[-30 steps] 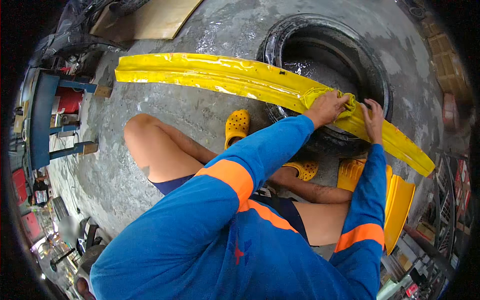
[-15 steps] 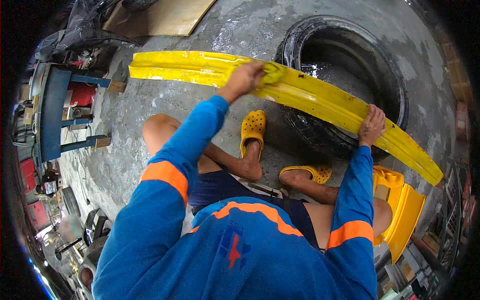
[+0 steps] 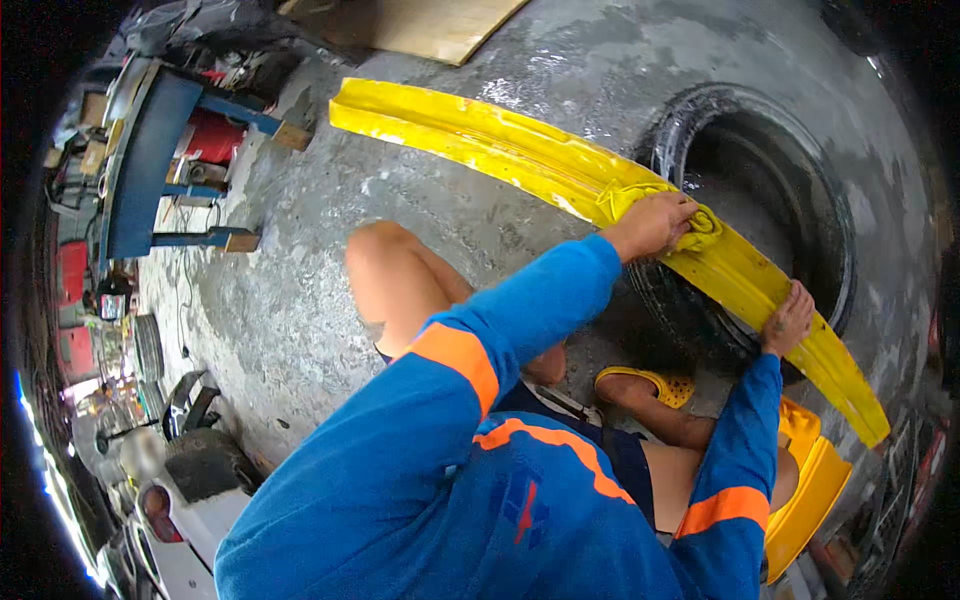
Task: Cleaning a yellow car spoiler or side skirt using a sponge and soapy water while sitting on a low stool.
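Note:
A long, curved yellow bumper-like strip [image 3: 480, 125] with a worn, scuffed surface stretches from the upper left down to the right, resting across a black tire [image 3: 840, 215]. My left hand [image 3: 655, 225] is closed on a wet-looking yellow cloth [image 3: 705, 228] and presses it against the strip right of its middle. Farther down, my right hand [image 3: 790, 320] grips the strip by its near edge, fingers lying over the top face. The cloth is nearly the strip's own colour, and part of it is hidden under my left hand.
The tire lies on a wet grey concrete floor [image 3: 280, 330]. A yellow plastic stool-like piece [image 3: 805, 500] stands beside my right knee. At the left is a blue metal stand [image 3: 150, 165] with wooden-tipped legs. A wooden board [image 3: 430, 25] lies at the top; car parts crowd the lower left.
My left hand has slid the cloth rightward along the strip, closer to my right hand. My right hand keeps its grip. The view has shifted, and the strip slants more steeply.

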